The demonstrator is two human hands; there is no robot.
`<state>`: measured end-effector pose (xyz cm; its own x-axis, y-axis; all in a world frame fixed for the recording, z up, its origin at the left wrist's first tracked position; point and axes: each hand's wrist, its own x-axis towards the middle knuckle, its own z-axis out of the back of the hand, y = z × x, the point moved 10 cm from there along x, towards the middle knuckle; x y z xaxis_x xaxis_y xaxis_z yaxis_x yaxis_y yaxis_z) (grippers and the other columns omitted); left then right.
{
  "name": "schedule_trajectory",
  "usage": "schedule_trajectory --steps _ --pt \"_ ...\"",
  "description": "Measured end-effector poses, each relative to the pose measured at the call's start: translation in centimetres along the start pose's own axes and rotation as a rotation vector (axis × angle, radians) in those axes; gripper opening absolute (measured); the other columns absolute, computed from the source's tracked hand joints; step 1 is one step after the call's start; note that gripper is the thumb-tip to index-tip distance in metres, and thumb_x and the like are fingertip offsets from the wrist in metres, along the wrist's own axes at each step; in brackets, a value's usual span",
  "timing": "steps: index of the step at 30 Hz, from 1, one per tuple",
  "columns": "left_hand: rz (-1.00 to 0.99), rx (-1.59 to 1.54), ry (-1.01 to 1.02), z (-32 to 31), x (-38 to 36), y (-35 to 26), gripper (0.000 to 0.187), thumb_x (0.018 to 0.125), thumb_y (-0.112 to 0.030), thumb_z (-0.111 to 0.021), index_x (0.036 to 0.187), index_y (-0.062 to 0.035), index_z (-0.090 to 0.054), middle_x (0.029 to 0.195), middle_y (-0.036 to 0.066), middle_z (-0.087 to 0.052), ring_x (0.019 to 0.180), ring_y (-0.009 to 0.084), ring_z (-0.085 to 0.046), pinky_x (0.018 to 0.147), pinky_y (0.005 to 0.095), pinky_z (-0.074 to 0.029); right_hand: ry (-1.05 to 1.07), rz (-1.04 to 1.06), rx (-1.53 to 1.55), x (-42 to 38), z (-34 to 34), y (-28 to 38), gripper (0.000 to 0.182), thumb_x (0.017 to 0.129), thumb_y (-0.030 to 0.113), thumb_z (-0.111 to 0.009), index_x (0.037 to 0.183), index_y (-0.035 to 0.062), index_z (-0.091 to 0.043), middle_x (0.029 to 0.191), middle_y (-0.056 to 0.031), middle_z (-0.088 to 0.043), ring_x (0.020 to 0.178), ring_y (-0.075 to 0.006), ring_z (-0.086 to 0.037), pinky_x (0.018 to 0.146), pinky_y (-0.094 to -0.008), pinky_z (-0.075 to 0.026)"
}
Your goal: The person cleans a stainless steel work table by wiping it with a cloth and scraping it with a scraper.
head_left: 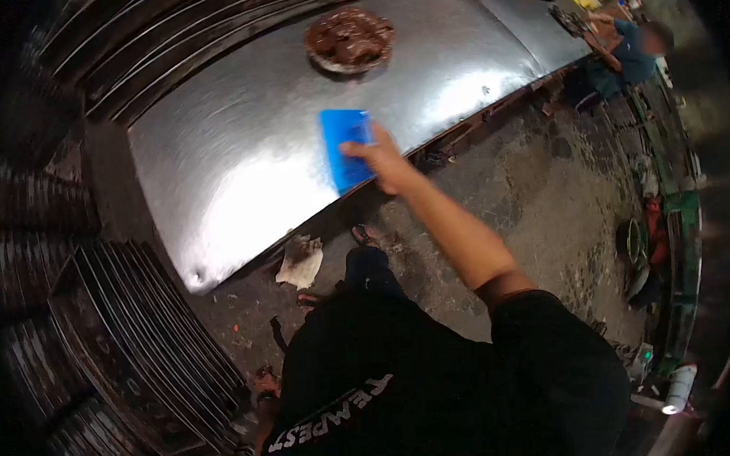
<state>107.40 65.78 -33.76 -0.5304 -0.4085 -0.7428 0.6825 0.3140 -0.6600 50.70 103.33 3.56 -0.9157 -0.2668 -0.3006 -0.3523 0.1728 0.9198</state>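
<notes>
In the head view my right hand (386, 162) is closed on a flat blue plastic scraper (345, 134), fingers and thumb gripping its right side. The scraper is over the near edge of a shiny metal table (244, 127), slightly blurred by motion. Farther back on that table stands a bowl (348, 66) heaped with a glossy brown paste (348, 37). My left hand (266, 383) hangs low by my left side, dark and small in view, its fingers not clear.
Stacked metal trays (148, 338) fill the left, and more dark trays (206, 30) line the table's far side. A torn piece of paper (301, 263) lies on the floor by my feet. Another person (633, 57) works at the table's far right end.
</notes>
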Motion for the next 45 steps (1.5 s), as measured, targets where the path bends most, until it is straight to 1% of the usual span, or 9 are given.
schedule_trajectory --steps 7,12,14,17,22,25,32,42,45 --pt "-0.012 -0.157 0.163 -12.1 2.4 -8.0 0.025 0.093 -0.024 -0.042 0.077 -0.0074 -0.051 0.090 0.012 -0.056 0.075 0.0261 -0.052 0.052 0.0363 -0.042 -0.612 0.154 -0.181 1.9 35.8 9.3 0.055 0.068 0.016 -0.076 0.114 0.0013 -0.051 0.102 -0.0118 -0.059 0.088 -0.0235 -0.060 0.078 -0.0362 -0.051" --pt "-0.157 -0.452 0.437 -22.0 2.7 -13.6 0.027 0.093 -0.022 -0.040 0.072 -0.0082 -0.049 0.094 0.012 -0.056 0.077 0.0274 -0.051 0.049 0.0369 -0.041 -0.793 0.212 -0.346 2.3 50.4 16.3 0.047 0.069 0.016 -0.074 0.108 0.0024 -0.053 0.094 -0.0088 -0.061 0.079 -0.0194 -0.061 0.065 -0.0317 -0.051" --pt "-0.058 -0.383 0.203 -22.5 2.3 -13.1 0.028 0.094 -0.022 -0.038 0.071 -0.0077 -0.047 0.092 0.012 -0.055 0.079 0.0283 -0.051 0.051 0.0389 -0.042 -0.806 0.210 -0.475 4.5 55.7 17.8 0.047 0.068 0.017 -0.074 0.108 0.0020 -0.053 0.093 -0.0088 -0.061 0.076 -0.0191 -0.061 0.060 -0.0317 -0.051" --pt "0.196 -1.166 0.538 -25.0 0.1 -10.6 0.029 0.095 -0.021 -0.035 0.073 -0.0056 -0.048 0.092 0.013 -0.055 0.084 0.0307 -0.053 0.058 0.0413 -0.045 -0.837 0.129 -0.696 7.4 61.2 17.7 0.050 0.067 0.018 -0.074 0.109 0.0002 -0.053 0.093 -0.0112 -0.062 0.077 -0.0203 -0.062 0.060 -0.0324 -0.052" --pt "-0.073 0.369 0.005 -22.2 -4.2 -14.8 0.023 0.088 -0.025 -0.054 0.093 -0.0032 -0.055 0.095 0.013 -0.058 0.078 0.0259 -0.059 0.061 0.0381 -0.048 -0.719 0.073 -0.877 10.5 59.2 20.4 0.053 0.065 0.019 -0.073 0.110 -0.0027 -0.055 0.098 -0.0140 -0.064 0.084 -0.0213 -0.064 0.074 -0.0324 -0.051" --pt "-0.156 0.700 -0.047 -22.1 -3.8 -15.3 0.033 0.083 -0.027 -0.065 0.104 -0.0026 -0.058 0.097 0.012 -0.061 0.074 0.0227 -0.062 0.062 0.0358 -0.050 -0.567 0.176 -0.965 12.8 58.8 19.7 0.050 0.065 0.019 -0.072 0.108 -0.0017 -0.056 0.096 -0.0132 -0.065 0.083 -0.0234 -0.064 0.075 -0.0333 -0.050" --pt "0.054 -0.371 0.109 -27.6 -1.0 -15.2 0.025 0.086 -0.021 -0.060 0.104 -0.0026 -0.057 0.090 0.008 -0.059 0.068 0.0201 -0.056 0.058 0.0324 -0.045 -0.462 0.212 -0.997 12.0 47.2 17.4 0.044 0.066 0.018 -0.070 0.103 -0.0010 -0.055 0.089 -0.0170 -0.065 0.083 -0.0271 -0.064 0.074 -0.0359 -0.050" --pt "0.244 -0.832 0.556 -18.7 -2.0 -7.9 0.020 0.089 -0.017 -0.052 0.103 -0.0030 -0.057 0.086 0.009 -0.057 0.068 0.0201 -0.052 0.058 0.0316 -0.043 -0.453 0.256 -1.150 10.5 32.5 13.4 0.046 0.067 0.020 -0.071 0.106 0.0021 -0.054 0.088 -0.0157 -0.066 0.083 -0.0285 -0.065 0.074 -0.0367 -0.051" --pt "0.053 -0.992 0.703 -12.4 -3.4 -8.7 0.028 0.091 -0.024 -0.047 0.108 -0.0038 -0.056 0.095 0.011 -0.057 0.077 0.0249 -0.054 0.065 0.0389 -0.044 -0.414 0.168 -1.132 10.2 26.3 11.5 0.046 0.067 0.019 -0.071 0.107 0.0030 -0.054 0.090 -0.0141 -0.066 0.085 -0.0272 -0.065 0.076 -0.0358 -0.051"
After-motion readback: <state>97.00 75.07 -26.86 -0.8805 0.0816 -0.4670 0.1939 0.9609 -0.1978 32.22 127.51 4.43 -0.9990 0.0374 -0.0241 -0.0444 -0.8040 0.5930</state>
